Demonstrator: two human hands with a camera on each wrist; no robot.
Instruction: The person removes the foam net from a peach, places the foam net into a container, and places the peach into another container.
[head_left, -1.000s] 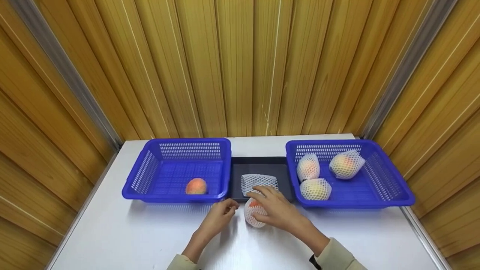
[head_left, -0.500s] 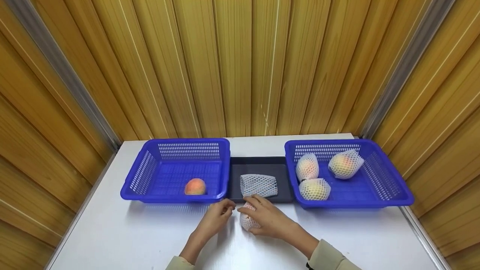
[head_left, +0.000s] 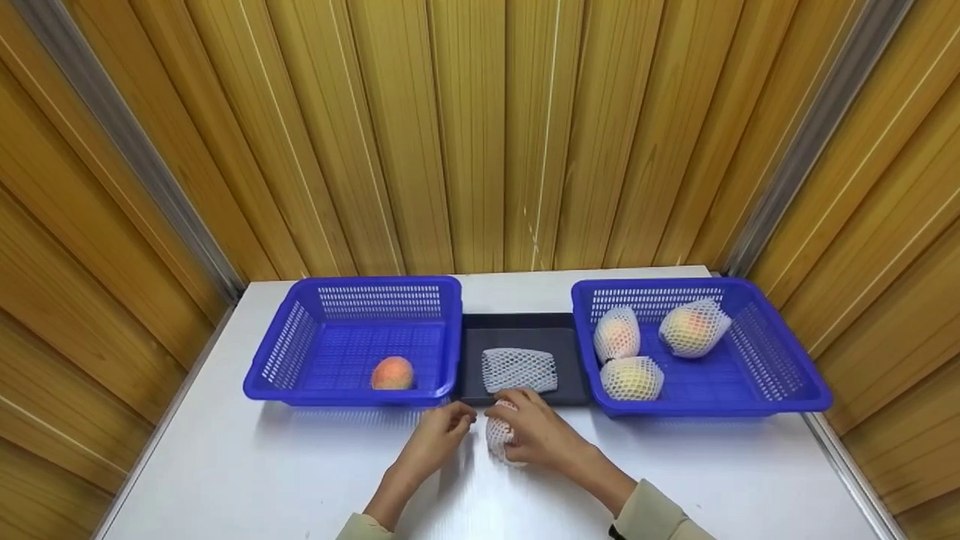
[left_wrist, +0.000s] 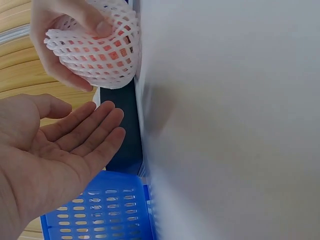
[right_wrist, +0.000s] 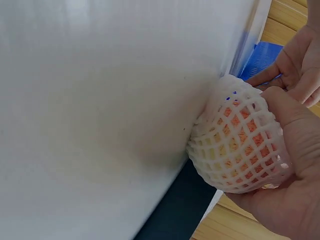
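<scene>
My right hand (head_left: 544,431) grips a peach in a white foam net (right_wrist: 240,145), its thumb and fingers curled round the sides. Through the mesh the fruit shows red and yellow. To its left, my left hand (head_left: 439,435) holds nothing; in the left wrist view its palm is turned up with loosely bent fingers, a short gap from the netted peach (left_wrist: 100,52). Just beyond the hands, a flat foam net (head_left: 519,370) lies in a black tray (head_left: 517,322). A bare peach (head_left: 393,373) sits in the left blue basket (head_left: 349,397).
The right blue basket (head_left: 712,407) contains three netted peaches, one of them near its front left corner (head_left: 632,378). Both baskets flank the black tray on a white table (head_left: 300,472). Wood-patterned walls (head_left: 480,135) enclose the back and sides.
My right hand has closed more tightly round the netted peach and the peach has tilted, with its netted end lower toward me. The left hand has stayed nearly in place.
</scene>
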